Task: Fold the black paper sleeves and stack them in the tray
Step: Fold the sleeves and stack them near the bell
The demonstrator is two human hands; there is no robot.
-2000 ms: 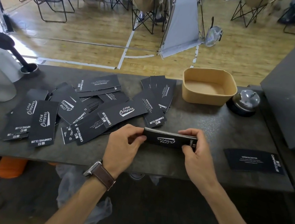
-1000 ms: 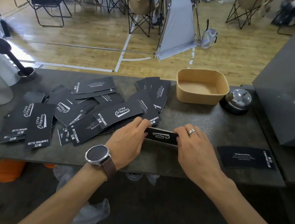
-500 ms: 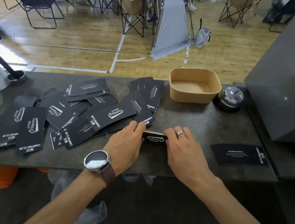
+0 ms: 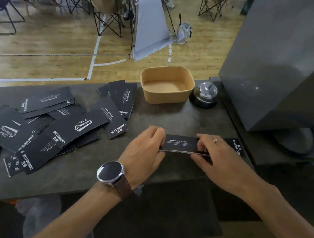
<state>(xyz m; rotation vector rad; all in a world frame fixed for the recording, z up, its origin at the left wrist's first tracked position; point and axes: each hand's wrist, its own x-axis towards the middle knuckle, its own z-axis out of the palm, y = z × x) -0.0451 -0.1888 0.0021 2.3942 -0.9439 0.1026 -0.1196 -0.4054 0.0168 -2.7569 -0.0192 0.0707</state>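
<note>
Between my hands on the dark counter lies a black paper sleeve with "DRINK&COFFEE" facing up and thin pale layered edges along its near side. My left hand, with a watch on the wrist, pinches its left end. My right hand, with a ring, grips its right end with curled fingers. A black end printed "CAMPING CLUB" sticks out beyond my right hand; I cannot tell if it is a separate sleeve. The tan tray stands behind, with nothing in it. Several flat sleeves lie scattered to the left.
A silver call bell sits right of the tray. A big grey machine with a cable fills the right side. Beyond the counter are a wooden floor and folding chairs.
Both hands have carried the folded sleeve to the right, onto the spot where the lone flat sleeve lay. The "DRINK&COFFEE" print now faces up between them.
</note>
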